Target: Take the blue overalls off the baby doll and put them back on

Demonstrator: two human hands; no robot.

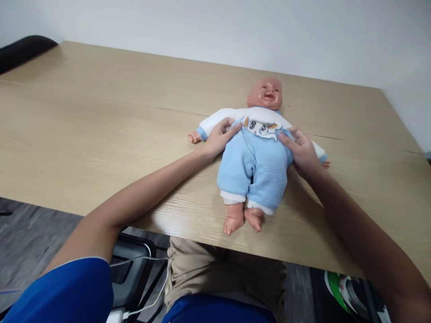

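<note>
A baby doll (266,92) lies on its back on the table, head away from me and bare feet near the table's front edge. It wears a white and light-blue outfit (266,157) with an animal face on the chest. My left hand (222,135) is closed on the outfit at one side of the chest, thumb on top of the cloth. On the opposite side, my right hand (299,147) pinches the blue cloth between thumb and fingers. The doll's arms stretch out to both sides, past my hands.
The wooden table (111,116) reaches back to a pale wall (215,36). A black chair back (27,49) shows at the far left. Below the front edge are a dark case (134,264), a white cable (151,305) and a green and silver round object (343,291).
</note>
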